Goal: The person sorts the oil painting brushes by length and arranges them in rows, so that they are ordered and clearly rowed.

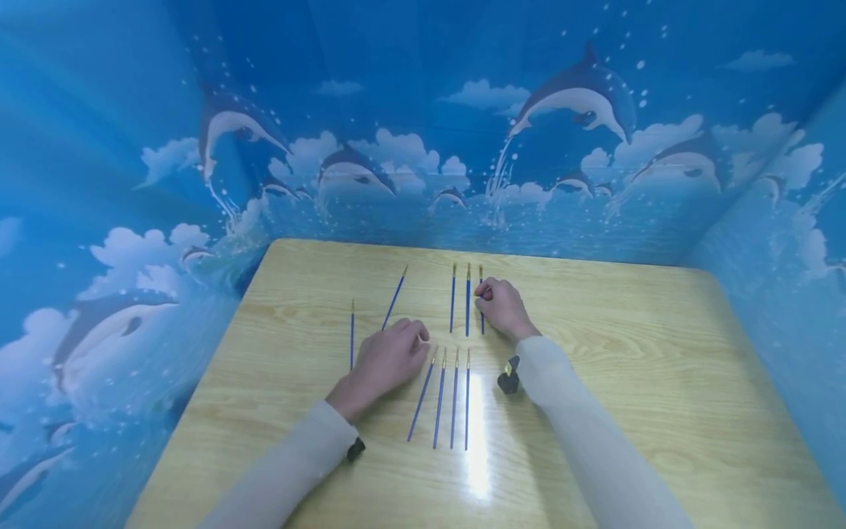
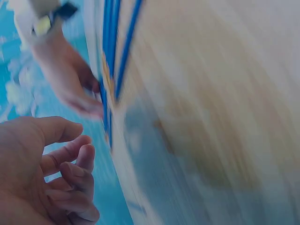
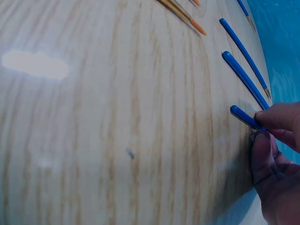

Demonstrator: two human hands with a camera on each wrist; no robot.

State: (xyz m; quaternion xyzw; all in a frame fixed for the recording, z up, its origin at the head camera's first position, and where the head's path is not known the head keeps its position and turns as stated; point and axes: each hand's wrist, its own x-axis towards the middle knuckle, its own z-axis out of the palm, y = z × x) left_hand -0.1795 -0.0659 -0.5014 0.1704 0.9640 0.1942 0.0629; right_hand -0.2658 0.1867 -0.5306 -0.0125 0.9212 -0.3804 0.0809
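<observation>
Several thin blue paintbrushes lie on a wooden table (image 1: 628, 353). My right hand (image 1: 485, 292) pinches the rightmost brush (image 1: 481, 275) of a far row of three; the right wrist view shows finger and thumb of that hand (image 3: 260, 129) on its blue handle (image 3: 243, 116), which lies on the table. My left hand (image 1: 419, 334) rests on the wood with loosely curled fingers and holds nothing, as the blurred view of that hand (image 2: 77, 159) confirms. It lies between a slanted brush (image 1: 394, 297) and a near row of brushes (image 1: 439, 400).
A single brush (image 1: 352, 334) lies apart at the left. Blue dolphin-print walls (image 1: 423, 147) enclose the table at the back and both sides. A bright glare patch (image 1: 477, 448) sits near the front edge. Bare wood spreads to the right.
</observation>
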